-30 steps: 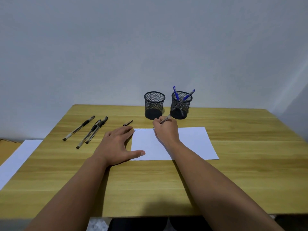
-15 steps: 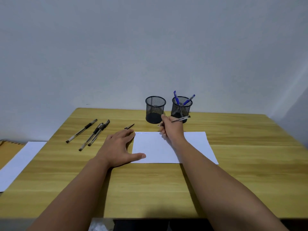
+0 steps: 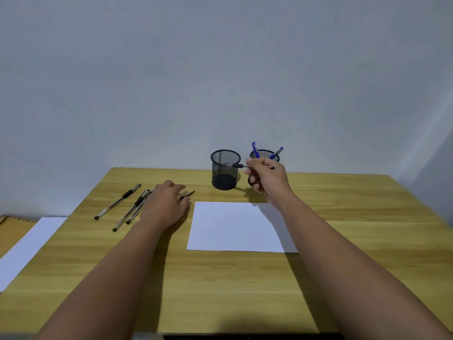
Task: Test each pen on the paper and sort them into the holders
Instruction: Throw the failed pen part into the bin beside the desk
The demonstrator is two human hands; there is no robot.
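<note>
Right hand [image 3: 266,176] pinches a clear black-tipped pen [image 3: 241,165] level before the empty black mesh holder [image 3: 224,169] (likely for dropping in); left hand [image 3: 166,204] lies slack

Black mesh holders [image 3: 225,169]; blue pens [image 3: 255,150]; white paper [image 3: 235,227]; yellowish wood-grain tabletop [image 3: 220,285]; grey wall [image 3: 220,69].
</note>
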